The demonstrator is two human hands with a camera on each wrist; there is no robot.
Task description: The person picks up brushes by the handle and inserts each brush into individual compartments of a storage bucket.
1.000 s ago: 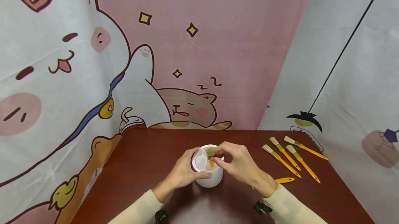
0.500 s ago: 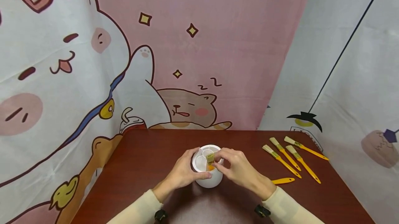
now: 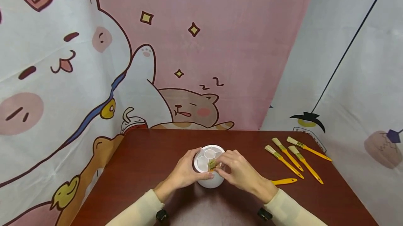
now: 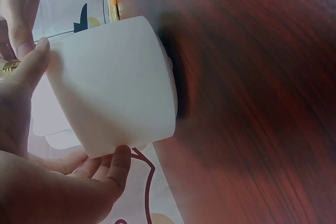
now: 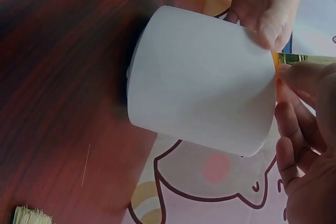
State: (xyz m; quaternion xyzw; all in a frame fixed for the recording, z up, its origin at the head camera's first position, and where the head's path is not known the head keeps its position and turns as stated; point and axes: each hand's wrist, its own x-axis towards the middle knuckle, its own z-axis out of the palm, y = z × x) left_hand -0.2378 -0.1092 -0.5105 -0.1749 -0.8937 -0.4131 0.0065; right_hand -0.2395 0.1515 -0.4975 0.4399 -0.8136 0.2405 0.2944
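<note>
A white round pot (image 3: 210,180) with an upper rim split into several compartments stands on the table before me. My left hand (image 3: 182,173) grips its left side, the thumb near the front rim and fingers round the far side, as the left wrist view of the pot (image 4: 115,85) also shows. Over the near part of the opening, my right hand (image 3: 236,170) pinches a paintbrush (image 3: 211,164) by its upper part, bristles up. In the right wrist view the brush's metal band (image 5: 293,59) shows above the rim; its yellow-orange handle goes down inside, mostly hidden.
Several yellow-handled paintbrushes (image 3: 284,159) lie at the right of the brown table (image 3: 151,156). Another yellow handle (image 3: 284,181) sticks out beside my right forearm, its other end hidden. A cartoon-printed cloth (image 3: 239,44) hangs behind the table.
My right hand has brought the paintbrush from the middle of the pot's opening towards its near rim. Less of the handle shows now. The left hand keeps its hold on the pot.
</note>
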